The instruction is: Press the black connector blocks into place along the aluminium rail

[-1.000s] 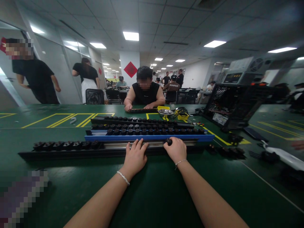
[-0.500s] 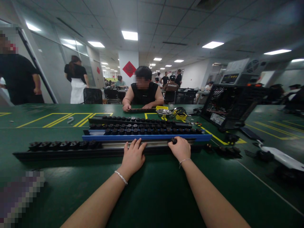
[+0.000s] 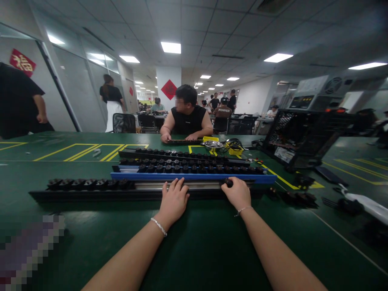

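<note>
Across the green table lies a long black rail [image 3: 91, 195] with a bare silver strip [image 3: 209, 184] along its middle. Several small black blocks [image 3: 89, 184] are lined up on its left part. My left hand [image 3: 175, 202] rests on the rail with its fingers stretched out, holding nothing. Further right, my right hand [image 3: 239, 195] pinches a small black knob-like piece [image 3: 228, 183] at the rail; its lower part is hidden by my fingers. Just behind is a blue rail [image 3: 194, 176] bearing a row of similar black pieces [image 3: 159, 168].
Another filled black rail [image 3: 182, 154] lies farther back. A metal bowl [image 3: 213, 144] and an opened computer case [image 3: 303, 135] stand beyond, right. Loose black parts [image 3: 298, 199] lie right of the rails. A person [image 3: 189, 117] sits opposite, hands on a dark strip [image 3: 184, 142].
The whole scene has shifted slightly right in view. My hands keep about the same places on the rail. The person opposite has turned their head to the side.
</note>
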Available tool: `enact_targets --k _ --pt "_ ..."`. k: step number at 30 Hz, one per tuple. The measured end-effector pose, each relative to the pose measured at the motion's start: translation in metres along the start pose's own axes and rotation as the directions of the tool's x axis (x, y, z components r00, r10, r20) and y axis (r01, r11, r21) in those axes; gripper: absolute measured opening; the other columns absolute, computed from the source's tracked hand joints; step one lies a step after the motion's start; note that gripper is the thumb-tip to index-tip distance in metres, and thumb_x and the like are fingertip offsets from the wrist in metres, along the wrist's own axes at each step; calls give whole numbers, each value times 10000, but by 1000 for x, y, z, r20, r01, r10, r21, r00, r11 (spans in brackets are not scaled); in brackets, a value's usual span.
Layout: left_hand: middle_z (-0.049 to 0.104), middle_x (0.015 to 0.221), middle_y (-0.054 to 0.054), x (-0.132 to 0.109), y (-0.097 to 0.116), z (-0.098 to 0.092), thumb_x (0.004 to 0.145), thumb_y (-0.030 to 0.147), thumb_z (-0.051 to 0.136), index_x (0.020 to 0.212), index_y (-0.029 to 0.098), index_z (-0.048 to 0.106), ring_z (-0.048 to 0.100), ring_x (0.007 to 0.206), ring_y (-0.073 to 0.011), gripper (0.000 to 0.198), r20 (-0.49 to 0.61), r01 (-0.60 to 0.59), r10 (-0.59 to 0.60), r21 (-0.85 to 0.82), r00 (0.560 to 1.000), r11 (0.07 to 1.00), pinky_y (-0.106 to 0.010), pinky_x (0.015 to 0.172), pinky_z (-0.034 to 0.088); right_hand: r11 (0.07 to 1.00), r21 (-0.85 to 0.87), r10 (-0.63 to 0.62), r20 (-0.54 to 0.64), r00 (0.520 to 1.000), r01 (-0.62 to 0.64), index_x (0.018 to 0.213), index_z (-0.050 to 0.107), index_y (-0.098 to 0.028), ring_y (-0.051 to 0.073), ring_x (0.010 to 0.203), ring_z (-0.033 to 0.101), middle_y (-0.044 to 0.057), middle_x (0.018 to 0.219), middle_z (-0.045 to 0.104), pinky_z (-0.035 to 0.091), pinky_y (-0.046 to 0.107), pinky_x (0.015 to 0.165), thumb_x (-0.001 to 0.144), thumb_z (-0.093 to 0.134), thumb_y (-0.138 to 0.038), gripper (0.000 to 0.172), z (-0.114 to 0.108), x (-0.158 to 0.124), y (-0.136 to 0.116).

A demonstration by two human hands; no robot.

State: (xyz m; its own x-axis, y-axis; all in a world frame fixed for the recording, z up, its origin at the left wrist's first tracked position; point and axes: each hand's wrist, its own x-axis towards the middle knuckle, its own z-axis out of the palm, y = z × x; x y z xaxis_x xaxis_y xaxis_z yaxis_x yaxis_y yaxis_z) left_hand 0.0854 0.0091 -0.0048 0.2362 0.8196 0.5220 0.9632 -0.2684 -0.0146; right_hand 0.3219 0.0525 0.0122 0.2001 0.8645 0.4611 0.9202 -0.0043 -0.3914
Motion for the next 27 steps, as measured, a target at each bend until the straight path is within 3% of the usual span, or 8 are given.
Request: enact_targets --k 27 --pt "491 1327 -54 2 -3 3 821 266 478 951 264 589 380 1241 -273 170 6 25 -25 -77 1000 997 -598 1022 178 998 -56 31 -67 997 -35 913 651 -153 234 920 560 87 905 660 397 322 809 706 486 -341 325 -5 5 28"
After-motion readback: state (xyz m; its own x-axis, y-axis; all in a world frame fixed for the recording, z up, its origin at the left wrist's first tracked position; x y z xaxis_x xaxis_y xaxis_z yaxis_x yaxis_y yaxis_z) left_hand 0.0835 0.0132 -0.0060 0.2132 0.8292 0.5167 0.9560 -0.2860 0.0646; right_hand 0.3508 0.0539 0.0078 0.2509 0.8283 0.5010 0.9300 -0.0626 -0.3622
